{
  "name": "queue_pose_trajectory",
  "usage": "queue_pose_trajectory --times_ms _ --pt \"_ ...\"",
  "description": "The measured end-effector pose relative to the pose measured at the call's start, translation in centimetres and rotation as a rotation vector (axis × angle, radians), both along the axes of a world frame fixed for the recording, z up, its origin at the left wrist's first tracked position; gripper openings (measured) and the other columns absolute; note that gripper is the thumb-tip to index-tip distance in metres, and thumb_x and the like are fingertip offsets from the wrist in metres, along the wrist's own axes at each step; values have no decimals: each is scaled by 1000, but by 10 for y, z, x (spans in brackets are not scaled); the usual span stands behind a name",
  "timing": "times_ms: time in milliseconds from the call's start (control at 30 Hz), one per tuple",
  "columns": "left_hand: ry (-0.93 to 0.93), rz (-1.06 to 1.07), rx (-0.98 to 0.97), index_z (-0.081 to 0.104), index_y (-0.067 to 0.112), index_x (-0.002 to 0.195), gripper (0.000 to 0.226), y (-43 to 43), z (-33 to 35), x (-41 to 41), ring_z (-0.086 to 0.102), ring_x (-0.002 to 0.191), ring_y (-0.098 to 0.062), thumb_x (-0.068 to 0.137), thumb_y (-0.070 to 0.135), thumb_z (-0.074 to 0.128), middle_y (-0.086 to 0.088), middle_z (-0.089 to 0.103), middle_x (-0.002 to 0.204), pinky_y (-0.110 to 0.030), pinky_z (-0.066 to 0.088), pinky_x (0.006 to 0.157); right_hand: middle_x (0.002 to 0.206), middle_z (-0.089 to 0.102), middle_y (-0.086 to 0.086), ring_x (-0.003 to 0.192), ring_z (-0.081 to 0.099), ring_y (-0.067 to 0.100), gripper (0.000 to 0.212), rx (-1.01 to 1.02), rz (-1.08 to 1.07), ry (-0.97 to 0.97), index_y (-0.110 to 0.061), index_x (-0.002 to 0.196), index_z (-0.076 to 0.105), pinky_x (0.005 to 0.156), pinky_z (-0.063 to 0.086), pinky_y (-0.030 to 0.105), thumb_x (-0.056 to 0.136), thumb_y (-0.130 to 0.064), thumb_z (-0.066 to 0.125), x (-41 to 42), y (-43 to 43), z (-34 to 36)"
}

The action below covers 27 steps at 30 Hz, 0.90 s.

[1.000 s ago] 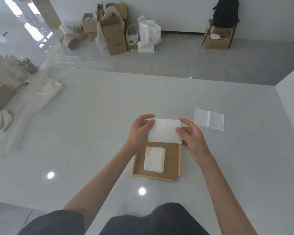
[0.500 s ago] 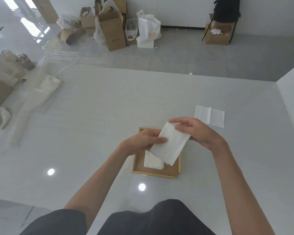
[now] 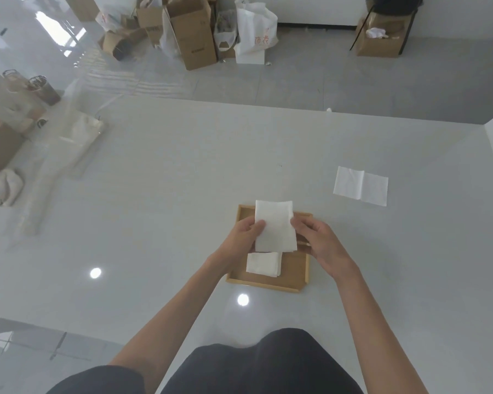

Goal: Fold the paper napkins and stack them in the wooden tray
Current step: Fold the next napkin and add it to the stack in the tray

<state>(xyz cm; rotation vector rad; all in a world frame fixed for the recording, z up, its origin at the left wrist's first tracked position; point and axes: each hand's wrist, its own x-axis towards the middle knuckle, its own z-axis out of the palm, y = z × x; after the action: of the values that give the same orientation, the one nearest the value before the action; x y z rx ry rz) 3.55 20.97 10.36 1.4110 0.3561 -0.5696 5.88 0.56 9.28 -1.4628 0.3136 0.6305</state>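
Both hands held a folded napkin point(image 3: 274, 226) above the wooden tray point(image 3: 293, 280), which sat on the white counter point(image 3: 182, 194). The left hand point(image 3: 244, 237) pinched the napkin's left edge, thumb on top, and the right hand point(image 3: 322, 244) gripped its right edge, so the fingers of each were closed on the paper. Half a second earlier the napkin had hung tilted, its long side slanting down toward the person; now it stood squared up, long side running away from the person, its far end reaching past the tray's far rim. A second ago it had been held wider than tall, farther out beyond the tray. The stack of folded napkins point(image 3: 264, 264) lay in the tray's left half as before, its far part hidden under the held napkin. One unfolded napkin point(image 3: 360, 186) remained flat on the counter, well apart to the right of the tray.
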Motion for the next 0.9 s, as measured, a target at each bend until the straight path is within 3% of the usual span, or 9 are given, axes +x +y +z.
queue_pose_trajectory --times_ms 133,200,300,400,500,600,767,900 --pt "69 81 97 66 3 118 34 -2 -26 -2 69 88 -17 106 29 48 -7 70 105 -26 60 72 111 76 9 102 74 28 24 -90 -33 22 -9 113 73 90 60 45 93 -22 70 -4 4 -35" --pt "89 82 139 68 -1 113 33 -1 -41 -3 68 88 -20 104 26 52 -9 71 101 -33 60 79 110 76 10 99 74 26 22 -124 -32 54 -8 110 73 88 60 43 93 -21 69 -9 7 -51" --pt "99 47 265 72 2 103 19 1 -68 -8 67 84 -22 99 14 58 -8 70 92 -37 58 80 101 78 7 94 74 24 15 -265 20 59 -9 99 74 85 60 39 92 -21 70 -19 13 -78" --pt "111 1 471 71 8 97 11 1 -93 -9 64 80 -22 94 14 63 -2 67 83 -36 56 73 92 72 0 87 69 19 8 -431 57 26 -13 94 68 65 51 13 91 -20 70 -26 22 -97" --pt "115 -24 621 70 9 101 14 -1 -113 -10 63 82 -21 95 19 62 -1 66 86 -34 54 74 88 69 -1 81 64 16 8 -512 62 25 -13 94 67 57 42 12 91 -21 69 -31 33 -107" --pt "86 -14 727 69 9 101 15 -2 -122 -13 61 82 -20 96 20 59 0 67 87 -29 48 72 88 67 -4 81 63 17 13 -590 89 1 -12 98 68 55 38 11 93 -24 67 -33 42 -115" --pt "38 4 806 64 12 95 9 -3 -133 -16 63 82 -20 97 19 59 1 68 87 -34 52 74 102 68 1 87 61 14 22 -633 69 -21 -8 114 64 56 37 9 96 -22 64 -35 51 -123" --pt "-1 -20 867 58 16 94 8 -4 -140 -16 62 79 -20 98 23 58 2 65 85 -40 55 74 96 64 -3 85 60 14 27 -639 29 -35 -9 118 60 58 39 9 95 -21 66 -36 54 -127"
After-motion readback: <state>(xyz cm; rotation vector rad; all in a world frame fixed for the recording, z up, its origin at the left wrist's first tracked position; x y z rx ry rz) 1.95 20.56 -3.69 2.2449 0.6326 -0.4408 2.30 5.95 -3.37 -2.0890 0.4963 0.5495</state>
